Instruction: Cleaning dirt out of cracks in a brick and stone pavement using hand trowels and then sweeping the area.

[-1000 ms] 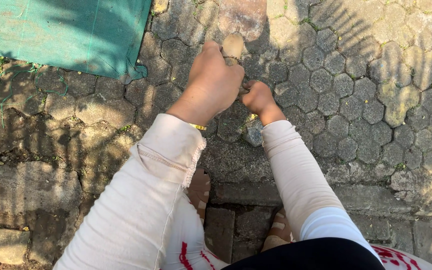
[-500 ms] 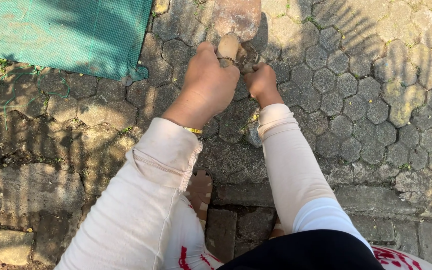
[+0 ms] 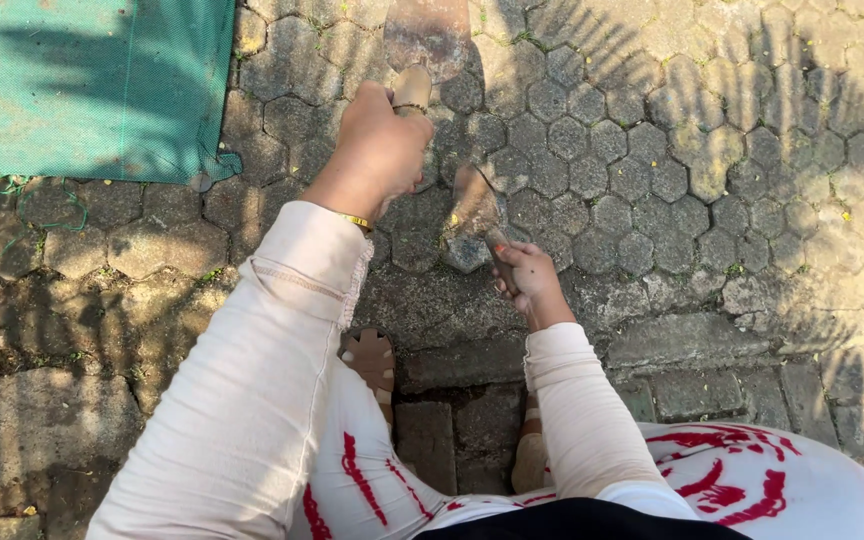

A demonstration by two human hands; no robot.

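Two hands work over hexagonal paving stones near the middle of the frame. The left hand, upper centre, has its fingers curled tight around a pale wooden handle whose end pokes out above the knuckles; a broad flat metal blade lies beyond it at the top edge. A thin gold bracelet sits at that wrist. The right hand, lower and just right of centre, is closed on the dark handle of a small trowel, whose worn blade points up-left, between the two hands. Both arms wear pale long sleeves. A green mesh sheet covers the upper left. A brown sandal shows below the left forearm.
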